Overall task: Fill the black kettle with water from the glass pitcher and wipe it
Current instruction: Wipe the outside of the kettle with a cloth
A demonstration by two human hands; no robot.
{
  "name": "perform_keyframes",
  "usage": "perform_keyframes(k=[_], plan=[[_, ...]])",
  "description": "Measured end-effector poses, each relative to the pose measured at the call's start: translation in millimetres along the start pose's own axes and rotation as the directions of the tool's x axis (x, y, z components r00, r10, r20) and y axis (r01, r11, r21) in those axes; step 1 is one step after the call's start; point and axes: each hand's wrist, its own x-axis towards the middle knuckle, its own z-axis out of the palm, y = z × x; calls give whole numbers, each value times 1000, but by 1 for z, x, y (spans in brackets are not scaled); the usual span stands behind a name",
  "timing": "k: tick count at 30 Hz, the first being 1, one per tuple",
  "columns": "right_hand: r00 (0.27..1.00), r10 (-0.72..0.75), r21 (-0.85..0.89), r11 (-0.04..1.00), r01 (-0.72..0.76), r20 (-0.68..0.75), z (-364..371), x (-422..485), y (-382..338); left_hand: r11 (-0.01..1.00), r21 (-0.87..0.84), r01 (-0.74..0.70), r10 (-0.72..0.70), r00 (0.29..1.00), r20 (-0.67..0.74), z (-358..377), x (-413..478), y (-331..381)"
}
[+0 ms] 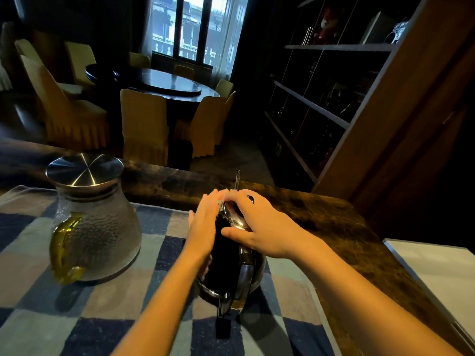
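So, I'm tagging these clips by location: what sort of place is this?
Probably a restaurant's private dining room: a large round table ringed by chairs in yellow covers, and tall display shelves on the right.

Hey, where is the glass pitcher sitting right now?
In the head view the glass pitcher stands at the left on the checked cloth, its steel lid on, apart from the black kettle to its right.
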Motion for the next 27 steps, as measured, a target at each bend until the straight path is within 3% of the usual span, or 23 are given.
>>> perform_keyframes(k=[3,5,11,15,16,18,20,22,25,27], plan=[[1000,13,19,1000,-13,-2,0,1,0,942,-169,289,-264,952,157,-11,17,-16],[1000,13,15,1000,-13,-5,2,1,0,891,-255,376,-338,924,181,-13,7,-12],[1000,-5,-4,1000,5,11,-1,9,-1,923,-215,318,-311,948,68,-19,-18,-20],[998,-41,-7,999,41,42,-3,7,7,964,69,258,-255,966,-50,-7,-26,-51],[997,-57,-21,998,58,51,-3,6,10,961,47,274,-267,957,-113,-6,-30,-55],[994,-88,-76,993,94,67,-6,6,15,941,-156,300,-332,909,-253,-1,-44,-46],[989,-127,-142,981,136,69,-10,9,17,866,-423,267,-436,818,-376,10,-57,-32],[983,-168,-212,960,180,73,-15,11,19,786,-577,219,-529,721,-447,25,-72,-19],[966,-251,-273,926,260,69,-22,16,20,817,-562,129,-490,669,-559,37,-83,2],[955,-280,-204,934,294,95,-24,21,23,787,-609,97,-514,648,-562,37,-83,20]])
